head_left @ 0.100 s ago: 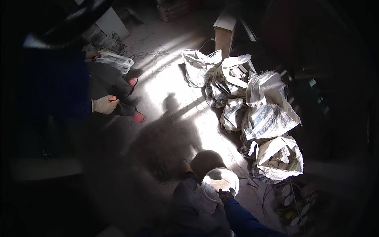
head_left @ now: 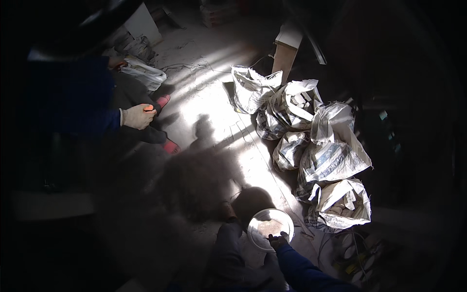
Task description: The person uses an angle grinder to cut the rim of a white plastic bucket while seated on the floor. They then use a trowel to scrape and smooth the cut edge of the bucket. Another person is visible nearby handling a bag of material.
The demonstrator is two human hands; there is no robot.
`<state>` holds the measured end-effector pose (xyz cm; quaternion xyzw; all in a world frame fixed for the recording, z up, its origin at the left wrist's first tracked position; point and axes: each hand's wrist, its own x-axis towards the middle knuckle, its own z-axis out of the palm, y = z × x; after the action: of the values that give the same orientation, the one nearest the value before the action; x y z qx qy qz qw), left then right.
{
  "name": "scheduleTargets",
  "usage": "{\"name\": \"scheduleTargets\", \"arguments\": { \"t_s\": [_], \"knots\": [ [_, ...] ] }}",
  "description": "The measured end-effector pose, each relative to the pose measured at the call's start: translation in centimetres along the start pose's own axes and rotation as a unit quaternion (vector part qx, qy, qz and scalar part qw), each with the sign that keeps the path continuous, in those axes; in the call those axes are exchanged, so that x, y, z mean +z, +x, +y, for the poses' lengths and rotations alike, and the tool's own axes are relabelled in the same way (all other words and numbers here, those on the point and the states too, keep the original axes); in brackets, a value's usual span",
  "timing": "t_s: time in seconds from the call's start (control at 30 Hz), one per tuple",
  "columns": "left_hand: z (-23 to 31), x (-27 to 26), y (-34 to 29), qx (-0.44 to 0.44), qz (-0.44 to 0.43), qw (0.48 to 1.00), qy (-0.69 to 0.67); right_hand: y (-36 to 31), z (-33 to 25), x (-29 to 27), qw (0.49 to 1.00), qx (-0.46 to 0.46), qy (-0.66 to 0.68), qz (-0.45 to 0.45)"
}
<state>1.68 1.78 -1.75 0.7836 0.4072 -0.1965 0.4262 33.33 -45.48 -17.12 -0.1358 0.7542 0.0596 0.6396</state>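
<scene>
A round white bucket (head_left: 250, 233) is low in the picture, in front of my legs, with pale, sandy-looking material inside. Dark against its near right rim, my right hand (head_left: 278, 240) looks closed on the bucket's edge or handle; which of these, I cannot tell. A blue sleeve runs from that hand to the lower edge. My left hand does not show. To the bucket's right stands an open white woven sack (head_left: 343, 221) holding rubble-like chunks.
More woven sacks (head_left: 335, 160) stand in a row at the right, near an upright board (head_left: 284, 58). At the left is another person, with a gloved hand (head_left: 138, 117), red shoes (head_left: 170, 146) and a white plastic bag (head_left: 145, 74). Cables (head_left: 360, 248) and dark items lie at lower right.
The sacks and board sit slightly lower in the picture, as the view has shifted. The bucket and my right hand keep nearly the same place. The other person's gloved hand appears farther right.
</scene>
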Motion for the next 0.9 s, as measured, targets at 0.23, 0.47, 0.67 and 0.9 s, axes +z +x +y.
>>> {"name": "scheduleTargets", "arguments": {
  "t_s": [0.23,0.47,0.67,0.9],
  "knots": [
    [0.1,-5.6,3.0,-0.355,-0.003,0.903,-0.241,-9.9,2.1,11.4,0.941,-0.113,-0.318,-0.012],
    [-1.0,-23.6,15.5,-0.360,-0.017,0.868,-0.341,-19.3,7.1,24.6,0.863,-0.169,-0.472,-0.064],
    [5.6,-36.5,29.6,-0.162,0.168,0.937,-0.258,-19.4,11.2,35.3,0.324,-0.464,-0.758,-0.322],
    [12.8,-41.2,17.0,-0.405,0.176,0.830,-0.341,-24.3,18.0,51.3,-0.007,-0.581,-0.765,-0.279]
  ]
}}
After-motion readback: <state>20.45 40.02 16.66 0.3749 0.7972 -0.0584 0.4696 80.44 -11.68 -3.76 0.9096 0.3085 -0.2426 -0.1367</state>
